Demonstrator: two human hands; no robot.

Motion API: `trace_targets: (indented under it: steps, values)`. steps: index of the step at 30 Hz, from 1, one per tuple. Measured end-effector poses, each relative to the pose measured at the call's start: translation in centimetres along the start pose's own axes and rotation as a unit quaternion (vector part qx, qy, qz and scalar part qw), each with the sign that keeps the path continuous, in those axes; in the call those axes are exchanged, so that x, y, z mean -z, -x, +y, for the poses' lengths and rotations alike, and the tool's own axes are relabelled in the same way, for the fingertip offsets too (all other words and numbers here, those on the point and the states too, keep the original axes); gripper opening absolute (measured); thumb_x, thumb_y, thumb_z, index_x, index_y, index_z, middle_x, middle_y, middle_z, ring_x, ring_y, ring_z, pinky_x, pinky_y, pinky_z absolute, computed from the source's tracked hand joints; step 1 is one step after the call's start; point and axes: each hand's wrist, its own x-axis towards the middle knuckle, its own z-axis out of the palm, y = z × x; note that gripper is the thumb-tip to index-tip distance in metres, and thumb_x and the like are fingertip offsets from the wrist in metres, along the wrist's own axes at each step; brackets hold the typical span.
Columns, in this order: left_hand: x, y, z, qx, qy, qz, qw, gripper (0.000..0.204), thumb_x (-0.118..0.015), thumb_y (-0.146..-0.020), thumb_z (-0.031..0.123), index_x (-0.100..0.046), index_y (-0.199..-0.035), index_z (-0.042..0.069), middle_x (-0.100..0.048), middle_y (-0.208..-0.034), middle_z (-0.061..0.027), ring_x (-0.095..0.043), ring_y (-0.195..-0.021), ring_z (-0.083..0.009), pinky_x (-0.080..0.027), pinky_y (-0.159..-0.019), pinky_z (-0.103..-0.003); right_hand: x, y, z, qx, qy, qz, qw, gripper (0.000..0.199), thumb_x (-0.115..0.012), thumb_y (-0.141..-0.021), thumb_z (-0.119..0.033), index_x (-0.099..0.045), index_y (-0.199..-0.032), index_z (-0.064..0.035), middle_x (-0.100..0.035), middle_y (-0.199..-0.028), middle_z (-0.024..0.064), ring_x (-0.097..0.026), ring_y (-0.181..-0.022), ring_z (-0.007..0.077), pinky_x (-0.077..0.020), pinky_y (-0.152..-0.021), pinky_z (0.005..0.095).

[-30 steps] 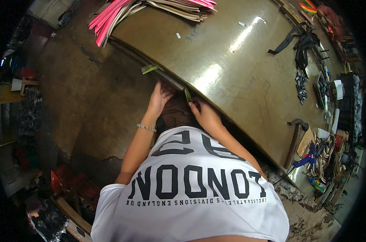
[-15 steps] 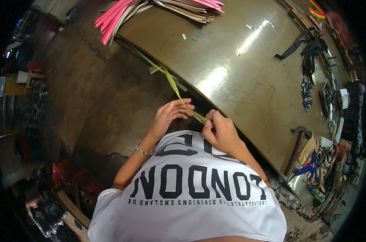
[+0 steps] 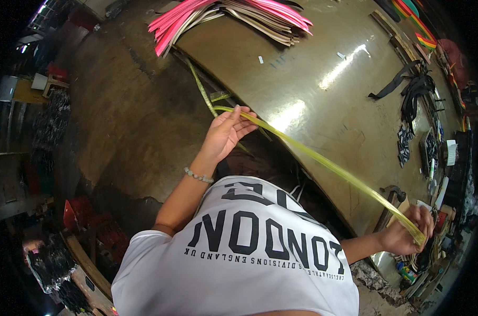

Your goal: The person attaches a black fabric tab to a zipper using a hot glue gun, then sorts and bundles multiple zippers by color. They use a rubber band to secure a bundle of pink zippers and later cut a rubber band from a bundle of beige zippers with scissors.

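yellow strip (image 3: 323, 160) betw. left hand (image 3: 226, 131), right hand (image 3: 407, 234)

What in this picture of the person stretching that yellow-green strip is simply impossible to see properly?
All in the head view:
- Right hand: its grip on the yellow-green strip is too small and warped near the rim to read.
- The strip's far end runs below the table edge into shadow.
- Heap at the right rim: too small and dark to identify.
- Pink sheets: cut off by the top edge.
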Motion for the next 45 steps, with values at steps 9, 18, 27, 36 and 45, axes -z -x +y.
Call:
trace_targets:
  steps: [9,18,27,36,45]
  values:
    - [1.1,1.4,0.4,-0.096,-0.305,0.148,0.936,0.023,-0.058,-0.094,0.020,-0.060,-0.103,-0.001,-0.066,-0.083,-0.0067,-0.061,-0.066,-0.0091,-0.048,-0.058,-0.020,0.7,-3.6,-8.0,0.013,-0.110,0.029,0.993,0.012,-0.051,-0.082,0.000,-0.041,-0.085,-0.0031,-0.042,-0.077,0.0046,-0.034,-0.049,0.0120,-0.0295,-0.048,0.0276]
    - [6.7,1.5,1.2,-0.115,-0.254,0.279,0.919,0.029,-0.047,-0.100,0.026,-0.056,-0.109,0.001,-0.058,-0.088,-0.0023,-0.051,-0.073,-0.0065,-0.044,-0.066,-0.023,1.1,-2.4,0.2,-0.083,0.403,0.101,0.906,0.035,-0.057,-0.091,-0.009,-0.045,-0.121,0.0032,-0.052,-0.097,0.0071,-0.043,-0.068,0.0088,-0.0356,-0.053,0.0209]
    - [2.0,7.2,-2.0,0.090,-0.065,0.132,0.985,0.022,-0.051,-0.098,0.026,-0.056,-0.098,0.004,-0.040,-0.067,0.0068,-0.032,-0.054,-0.0002,-0.025,-0.047,-0.016,-4.6,5.4,17.4,-0.492,0.503,-0.150,0.694,0.022,-0.062,-0.088,-0.003,-0.061,-0.109,0.0025,-0.069,-0.093,0.0095,-0.062,-0.079,0.0086,-0.0481,-0.063,0.0203]
    - [1.3,7.8,2.3,-0.144,-0.267,0.277,0.912,0.024,-0.065,-0.089,0.014,-0.059,-0.107,-0.001,-0.056,-0.076,0.0022,-0.040,-0.054,-0.0013,-0.030,-0.048,-0.016,-4.8,10.2,24.6,-0.589,0.437,-0.347,0.584,0.022,-0.058,-0.092,-0.015,-0.061,-0.105,0.0021,-0.067,-0.080,0.0151,-0.065,-0.067,0.0193,-0.0502,-0.062,0.0304]
    - [19.4,1.0,17.1,-0.283,0.102,0.279,0.912,0.016,-0.054,-0.096,0.020,-0.060,-0.104,0.007,-0.051,-0.079,0.0041,-0.034,-0.053,-0.0022,-0.025,-0.041,-0.018,-1.9,11.0,22.1,-0.363,0.606,-0.397,0.586,0.023,-0.054,-0.090,-0.002,-0.060,-0.112,0.0001,-0.056,-0.085,0.0147,-0.058,-0.074,0.0300,-0.0464,-0.067,0.0351]
